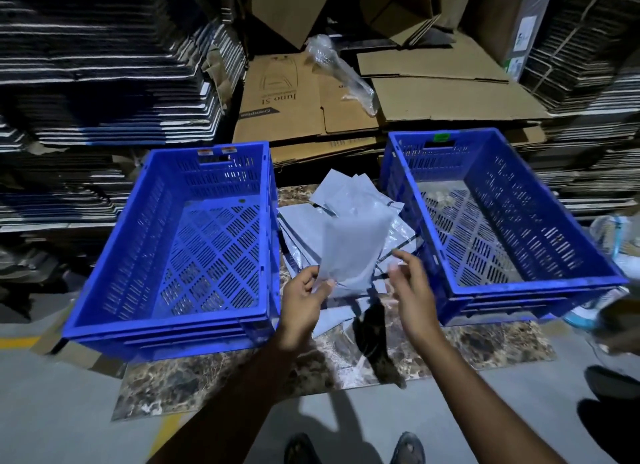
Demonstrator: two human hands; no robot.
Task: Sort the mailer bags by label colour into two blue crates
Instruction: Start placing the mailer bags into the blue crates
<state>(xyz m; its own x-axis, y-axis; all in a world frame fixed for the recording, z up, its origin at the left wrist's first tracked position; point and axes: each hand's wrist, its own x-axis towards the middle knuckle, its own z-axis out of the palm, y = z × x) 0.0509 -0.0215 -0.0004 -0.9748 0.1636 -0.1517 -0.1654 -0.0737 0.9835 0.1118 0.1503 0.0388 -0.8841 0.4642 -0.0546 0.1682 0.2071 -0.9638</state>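
**Two hands at the mailer pile, one bag lifted**

Two dark shoe tips [353, 449] are seen at the bottom edge on the grey floor [52, 411]. Two bare forearms are stretched forward over a brown marbled slab [194, 380] laid flat on that floor. A pale grey plastic mailer bag [353, 252] is pinched at its lower left corner by the left hand [303, 304], thumb on top and fingers curled beneath, so that the bag stands lifted above the rest. The right hand [412, 290] is held just beside the bag's lower right edge with fingers loosely spread and parted; no hold on anything is shown, though the hand is blurred.

Under and behind the lifted bag, a loose pile of grey mailer bags [329, 200] is spread on the slab, between the two crates. No label colour can be made out on any bag.

On the left, a blue perforated plastic crate [104, 290] is set on the slab's left part, with small stickers on its far rim; no bag is seen inside it. On the right, a second blue perforated crate [568, 228] is placed, a green sticker fixed at its far handle; pale scraps are seen near its far floor, too unclear to identify.

Farther back, flattened brown cardboard boxes [433, 100] are stacked, a crumpled clear plastic wrap [332, 65] lying on them. Tall stacks of dark folded sheets [104, 65] are ranged at both sides.
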